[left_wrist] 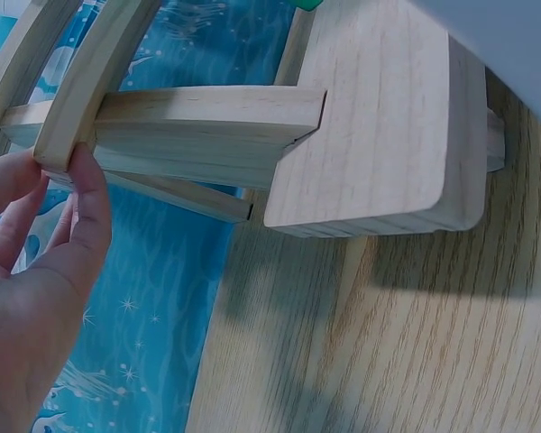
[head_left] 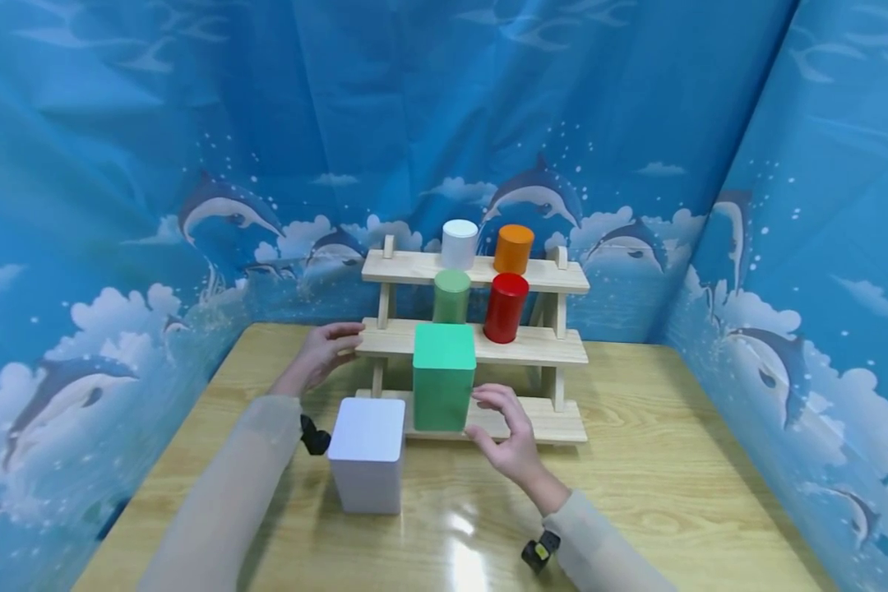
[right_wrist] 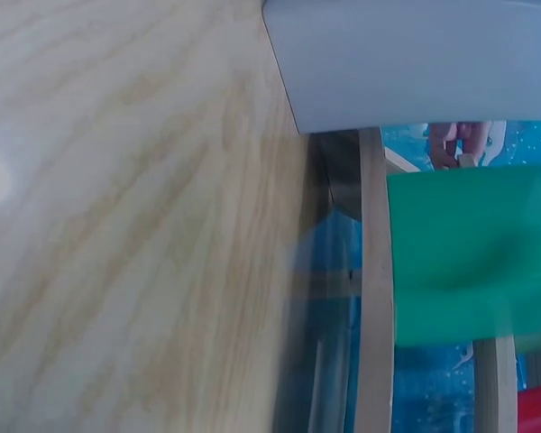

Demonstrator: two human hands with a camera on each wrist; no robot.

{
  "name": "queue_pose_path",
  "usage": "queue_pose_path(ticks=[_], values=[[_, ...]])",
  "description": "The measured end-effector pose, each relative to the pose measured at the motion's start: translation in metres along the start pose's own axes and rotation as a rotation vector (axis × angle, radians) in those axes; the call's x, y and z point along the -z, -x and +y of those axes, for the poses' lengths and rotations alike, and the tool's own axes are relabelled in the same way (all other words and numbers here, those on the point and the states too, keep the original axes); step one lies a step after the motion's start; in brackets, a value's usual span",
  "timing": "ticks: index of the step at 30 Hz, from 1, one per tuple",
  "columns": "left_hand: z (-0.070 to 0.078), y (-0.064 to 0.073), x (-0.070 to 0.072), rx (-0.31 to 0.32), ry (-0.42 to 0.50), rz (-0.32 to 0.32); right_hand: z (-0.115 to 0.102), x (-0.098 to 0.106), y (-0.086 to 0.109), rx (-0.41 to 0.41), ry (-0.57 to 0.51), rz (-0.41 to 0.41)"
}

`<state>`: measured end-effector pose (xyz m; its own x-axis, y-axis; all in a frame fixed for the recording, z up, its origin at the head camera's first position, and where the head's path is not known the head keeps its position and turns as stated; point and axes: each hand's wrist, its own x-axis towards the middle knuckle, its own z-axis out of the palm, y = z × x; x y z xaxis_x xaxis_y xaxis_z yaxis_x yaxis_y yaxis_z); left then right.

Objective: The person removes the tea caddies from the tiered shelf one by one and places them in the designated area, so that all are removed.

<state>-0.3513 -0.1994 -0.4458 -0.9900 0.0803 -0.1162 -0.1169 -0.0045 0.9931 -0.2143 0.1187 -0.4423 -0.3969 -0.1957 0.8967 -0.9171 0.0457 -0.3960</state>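
Note:
A three-step wooden display stand (head_left: 540, 349) stands on the table. My left hand (head_left: 324, 355) pinches the left end of its middle shelf (left_wrist: 95, 86) between thumb and fingers. On the bottom shelf stands a tall green block (head_left: 444, 378), upright. Close by the block's right side is my right hand (head_left: 511, 436), fingers loosely bent; whether the fingertips touch the block I cannot tell. In the right wrist view the green block (right_wrist: 473, 257) shows, but that hand is almost wholly out of frame. A white block (head_left: 370, 460) stands on the table in front of the stand's left end.
A green cylinder (head_left: 451, 298) and a red cylinder (head_left: 506, 308) stand on the middle shelf. Above them, a white cylinder (head_left: 460, 245) and an orange cylinder (head_left: 514, 249) occupy the top shelf. A blue dolphin-print curtain (head_left: 414, 99) hangs behind and at the sides.

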Motion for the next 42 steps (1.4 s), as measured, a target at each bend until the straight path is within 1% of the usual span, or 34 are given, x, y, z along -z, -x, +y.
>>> queue_pose_path(ticks=[4,8,16,23,26,29,33,36,42], values=[[0.0,0.0,0.001,-0.005,0.007,-0.004,-0.001,0.003,-0.003,-0.007,0.01,0.019],[0.001,0.002,0.001,-0.008,0.009,-0.007,-0.001,0.007,-0.006,-0.041,0.014,0.023],[0.001,0.001,-0.001,-0.004,0.021,-0.004,0.001,0.014,-0.008,-0.131,0.055,-0.024],[0.0,0.002,0.0,0.014,0.018,0.003,0.005,0.018,-0.012,-0.164,0.048,-0.054],[0.0,0.003,-0.001,0.016,0.024,0.004,0.006,0.018,-0.015,-0.212,0.028,-0.092],[-0.001,0.003,-0.001,0.009,0.023,-0.006,0.006,0.019,-0.019,-0.277,0.016,-0.131],[-0.002,0.005,-0.001,0.006,0.033,-0.019,0.005,0.02,-0.024,-0.347,0.008,-0.16],[-0.002,0.004,-0.002,0.001,0.046,-0.021,0.007,0.02,-0.03,-0.355,-0.004,-0.168],[-0.002,0.003,0.0,-0.01,0.047,-0.014,0.014,0.018,-0.041,-0.313,-0.045,-0.183]])
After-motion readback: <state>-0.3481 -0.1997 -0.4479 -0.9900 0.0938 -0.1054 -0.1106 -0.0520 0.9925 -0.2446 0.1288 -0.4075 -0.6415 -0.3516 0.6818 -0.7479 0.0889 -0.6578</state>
